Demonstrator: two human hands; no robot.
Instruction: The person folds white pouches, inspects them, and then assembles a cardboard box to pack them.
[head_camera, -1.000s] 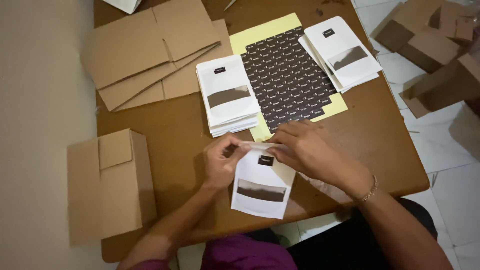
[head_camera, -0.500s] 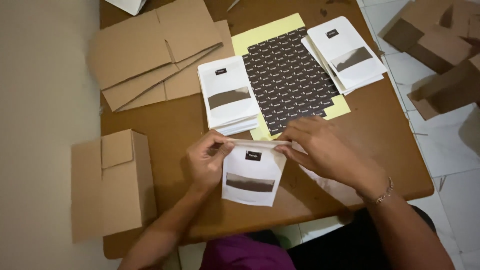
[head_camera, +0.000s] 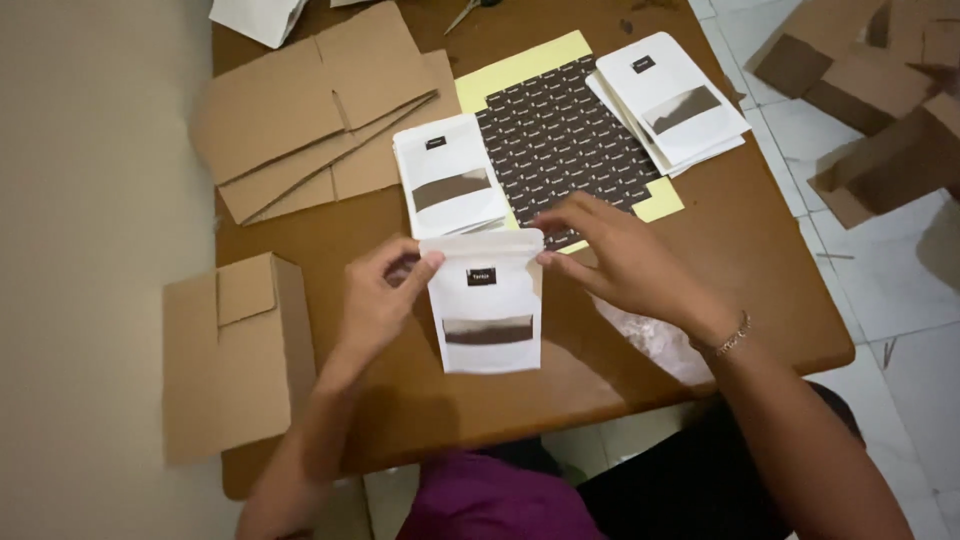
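Observation:
Both hands hold one white pouch (head_camera: 487, 310) with a small black label and a dark window strip, lifted a little above the brown table (head_camera: 760, 290). My left hand (head_camera: 378, 300) pinches its top left corner. My right hand (head_camera: 620, 260) pinches the top right corner, fingers spread over the edge. A stack of the same white pouches (head_camera: 447, 185) lies just beyond the held pouch. A second stack (head_camera: 672, 100) lies at the far right. Between them is a dark patterned sheet (head_camera: 560, 140) on yellow backing paper (head_camera: 520, 70).
Flattened cardboard sheets (head_camera: 310, 110) lie at the far left of the table. A folded cardboard box (head_camera: 235, 355) hangs over the left edge. More cardboard boxes (head_camera: 880, 90) sit on the tiled floor to the right. Clear plastic wrap (head_camera: 650, 335) lies under my right wrist.
The pouch has been raised and straightened, and both hands have slid out to its top corners. The view has shifted slightly.

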